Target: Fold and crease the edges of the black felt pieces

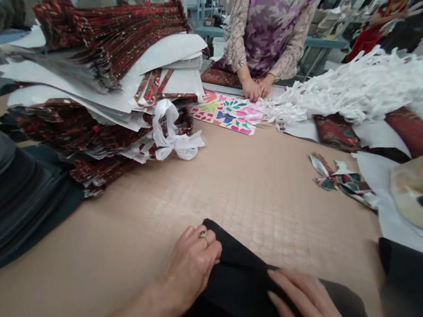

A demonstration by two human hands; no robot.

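From where I stand, the black cloth (234,287) lies on the tan counter (246,179), right under the worker's two hands, its narrow corner pointing away from the worker. The left hand (191,265), with a ring (203,235) on one finger, has its fingers curled tight and gripping the cloth near that corner. The right hand (305,295) rests lower along the cloth's edge, fingers stretched out and parted, touching it rather than clutching it.

Left of the black cloth sits a thick stack of dark round sheets (6,194). Beyond the cloth and to its left rises a tall pile of red-brown patterned fabric (129,30), white sheets (95,99) layered through it and a knot of white ribbon (176,132) at its side. Straight beyond the cloth is a flowery panel (224,114), and past that a co-worker in a purple apron (268,17) has both hands (256,88) close together by the panel's far edge. Beyond the cloth to the right spreads a big heap of white strips (363,85); nearer, still to its right, are some patterned scraps (344,178) and a pale yellow roll (412,197).
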